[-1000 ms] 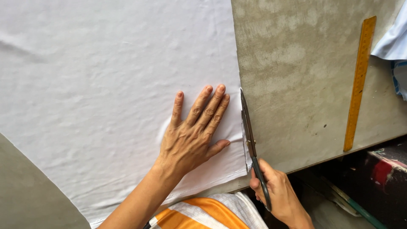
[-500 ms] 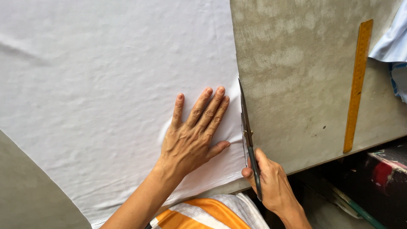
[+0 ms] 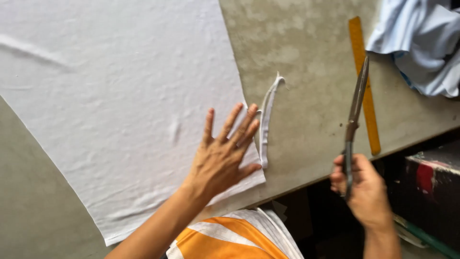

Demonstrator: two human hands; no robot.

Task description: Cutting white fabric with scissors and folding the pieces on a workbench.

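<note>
- Left hand (image 3: 224,156) lies flat on the white cloth (image 3: 120,105), fingers spread, tips near the cloth's right edge. Reads as a hold-down: it pins the sheet so that edge can't slide or bunch.
- White cloth is one big sheet spread smooth over the grey table (image 3: 306,57), right edge straight and near corner reaching the table's front edge.
- Thin white strip (image 3: 266,122) lies on the table just beside that right edge, curled at its far end, near end close to the left fingertips. Looks like an offcut from the edge.
- Right hand (image 3: 364,189) is off the table's front edge, fingers wrapped around the handles of the scissors (image 3: 355,117).
- Scissors are raised, blades together, pointing away from the body, well apart from the cloth, tip over the yellow ruler (image 3: 364,81).
- Yellow ruler lies flat on the bare table, right of the strip, roughly parallel to the cloth's edge.
- Bundle of light blue fabric (image 3: 417,43) sits crumpled at the far right corner, clear of the white sheet.
- Containers: none on the table. A dark box-like thing (image 3: 433,180) with a red patch sits below the table edge; can't tell what's in it.
</note>
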